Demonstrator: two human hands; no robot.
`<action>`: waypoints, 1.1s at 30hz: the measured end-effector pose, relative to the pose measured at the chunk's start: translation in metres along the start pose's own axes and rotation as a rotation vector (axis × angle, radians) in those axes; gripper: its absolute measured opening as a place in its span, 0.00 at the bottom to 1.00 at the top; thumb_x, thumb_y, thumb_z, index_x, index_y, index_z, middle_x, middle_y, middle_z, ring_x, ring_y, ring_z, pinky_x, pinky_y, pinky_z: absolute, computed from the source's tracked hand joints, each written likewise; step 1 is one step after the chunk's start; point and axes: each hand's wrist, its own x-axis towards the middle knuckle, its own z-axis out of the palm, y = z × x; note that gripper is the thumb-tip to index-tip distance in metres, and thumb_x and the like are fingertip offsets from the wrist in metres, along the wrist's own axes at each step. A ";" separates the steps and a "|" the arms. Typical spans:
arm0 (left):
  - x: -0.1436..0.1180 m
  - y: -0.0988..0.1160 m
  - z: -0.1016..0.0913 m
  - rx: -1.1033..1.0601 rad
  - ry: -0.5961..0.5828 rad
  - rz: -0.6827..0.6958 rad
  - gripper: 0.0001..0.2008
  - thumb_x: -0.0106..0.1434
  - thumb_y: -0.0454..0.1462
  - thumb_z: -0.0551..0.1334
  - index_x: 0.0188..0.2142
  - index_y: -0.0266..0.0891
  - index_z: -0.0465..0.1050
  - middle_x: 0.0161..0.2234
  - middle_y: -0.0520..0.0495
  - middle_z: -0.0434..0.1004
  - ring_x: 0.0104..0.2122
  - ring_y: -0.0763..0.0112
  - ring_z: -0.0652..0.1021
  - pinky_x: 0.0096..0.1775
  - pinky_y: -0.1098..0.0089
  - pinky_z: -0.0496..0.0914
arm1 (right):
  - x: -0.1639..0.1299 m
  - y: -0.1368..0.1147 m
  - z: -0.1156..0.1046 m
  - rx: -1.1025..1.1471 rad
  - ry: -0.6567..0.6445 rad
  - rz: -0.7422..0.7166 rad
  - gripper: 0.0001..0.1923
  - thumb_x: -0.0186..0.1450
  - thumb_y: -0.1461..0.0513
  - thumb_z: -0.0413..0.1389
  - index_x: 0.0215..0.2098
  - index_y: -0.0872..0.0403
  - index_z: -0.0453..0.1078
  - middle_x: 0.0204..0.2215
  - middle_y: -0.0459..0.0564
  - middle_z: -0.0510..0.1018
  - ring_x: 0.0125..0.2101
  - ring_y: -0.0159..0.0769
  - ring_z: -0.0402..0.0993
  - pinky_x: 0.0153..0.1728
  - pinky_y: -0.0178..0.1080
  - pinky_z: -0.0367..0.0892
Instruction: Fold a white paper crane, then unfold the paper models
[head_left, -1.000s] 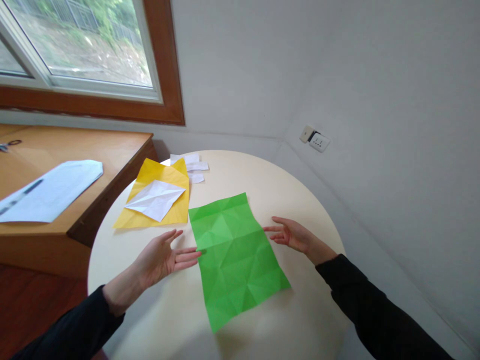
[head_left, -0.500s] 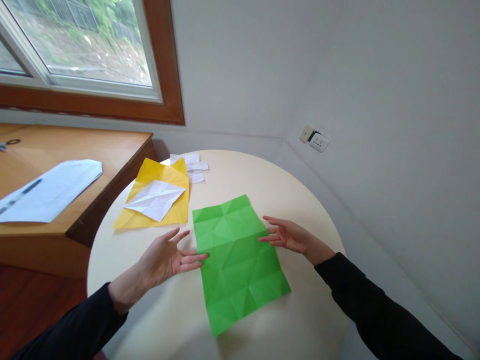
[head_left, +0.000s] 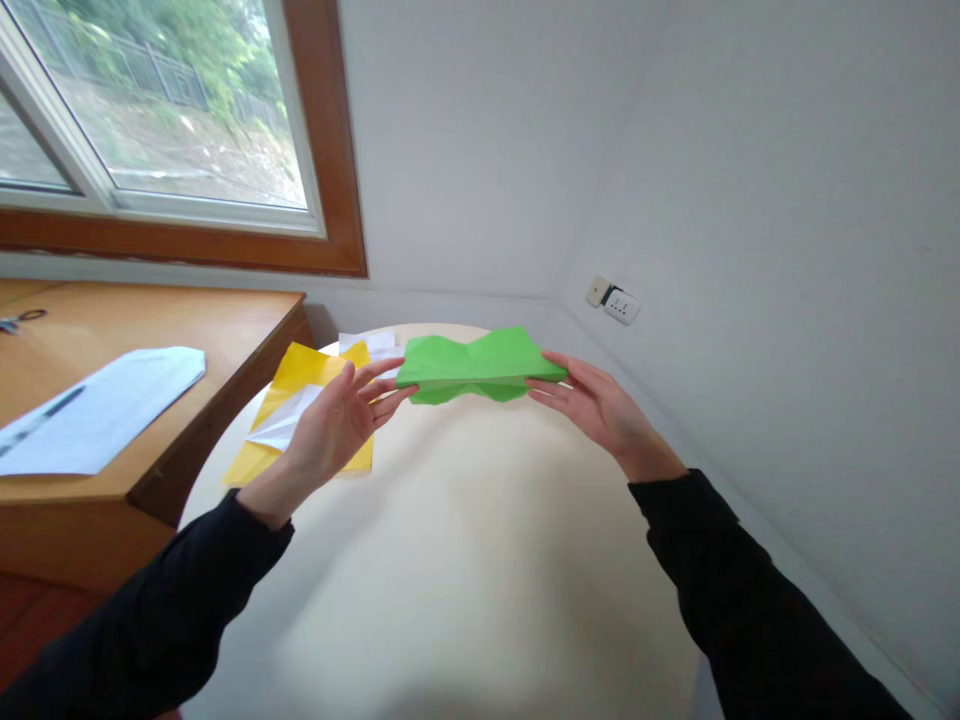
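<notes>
A creased green sheet of paper point(head_left: 476, 362) is held up above the round table point(head_left: 480, 560), seen almost edge-on. My left hand point(head_left: 341, 415) grips its left end, fingers above and below the edge. At the opposite end, my right hand point(head_left: 592, 400) pinches the paper between its fingers. Behind my left hand lies a yellow sheet point(head_left: 296, 360) with a folded white paper point(head_left: 285, 418) on top, both partly hidden by that hand. White paper pieces point(head_left: 367, 343) sit at the table's far left edge.
To the left stands a wooden desk point(head_left: 225, 310) bearing a pale sheet of paper point(head_left: 120, 410) with a dark strip across it, and scissors point(head_left: 26, 318). A window point(head_left: 187, 120) is above the desk. Wall sockets point(head_left: 619, 303) are beyond the table at the right.
Both hands have taken hold of the green paper's ends and raised it away from me. It has tilted from a broad face to nearly edge-on. The view has tipped up slightly.
</notes>
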 end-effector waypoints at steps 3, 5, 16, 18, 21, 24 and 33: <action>-0.008 -0.020 -0.013 0.009 -0.044 -0.017 0.21 0.60 0.50 0.57 0.42 0.37 0.75 0.44 0.44 0.77 0.49 0.59 0.72 0.55 0.63 0.58 | -0.011 0.018 -0.004 0.021 -0.014 0.023 0.13 0.56 0.55 0.61 0.37 0.53 0.74 0.38 0.50 0.79 0.38 0.40 0.76 0.50 0.49 0.65; -0.017 -0.037 -0.026 -0.012 -0.040 -0.111 0.19 0.60 0.49 0.57 0.41 0.37 0.76 0.45 0.45 0.76 0.49 0.60 0.72 0.55 0.64 0.59 | -0.022 0.036 -0.008 0.018 -0.020 0.080 0.15 0.53 0.54 0.63 0.34 0.54 0.76 0.39 0.50 0.79 0.35 0.39 0.76 0.50 0.49 0.66; -0.058 -0.087 -0.057 -0.270 0.121 -0.678 0.23 0.67 0.44 0.49 0.39 0.27 0.76 0.39 0.38 0.79 0.38 0.66 0.78 0.47 0.70 0.66 | -0.072 0.109 -0.013 0.051 0.015 0.585 0.11 0.55 0.60 0.63 0.35 0.58 0.76 0.36 0.53 0.78 0.35 0.35 0.77 0.51 0.42 0.67; -0.059 -0.087 -0.057 -0.266 0.142 -0.686 0.23 0.67 0.44 0.49 0.39 0.27 0.76 0.38 0.39 0.79 0.37 0.66 0.78 0.47 0.70 0.67 | -0.075 0.110 -0.013 0.067 0.018 0.589 0.09 0.56 0.61 0.62 0.34 0.58 0.76 0.36 0.53 0.79 0.34 0.34 0.77 0.50 0.41 0.68; -0.060 -0.087 -0.057 -0.227 0.156 -0.693 0.21 0.67 0.42 0.50 0.39 0.28 0.76 0.39 0.39 0.79 0.37 0.68 0.78 0.47 0.71 0.67 | -0.078 0.112 -0.014 0.058 0.025 0.599 0.09 0.56 0.61 0.62 0.34 0.58 0.77 0.35 0.52 0.79 0.34 0.33 0.77 0.49 0.39 0.68; -0.061 -0.086 -0.057 -0.142 0.134 -0.651 0.20 0.66 0.42 0.51 0.39 0.30 0.76 0.40 0.40 0.79 0.39 0.67 0.78 0.50 0.69 0.66 | -0.079 0.114 -0.014 0.027 0.029 0.571 0.12 0.54 0.58 0.64 0.34 0.57 0.77 0.36 0.54 0.79 0.34 0.34 0.77 0.50 0.41 0.67; -0.062 -0.057 -0.050 0.454 -0.027 -0.090 0.22 0.60 0.50 0.57 0.48 0.41 0.72 0.54 0.45 0.69 0.56 0.56 0.65 0.57 0.61 0.59 | -0.076 0.087 -0.007 -0.071 0.140 0.118 0.19 0.51 0.49 0.63 0.35 0.53 0.78 0.41 0.53 0.79 0.41 0.40 0.75 0.52 0.50 0.64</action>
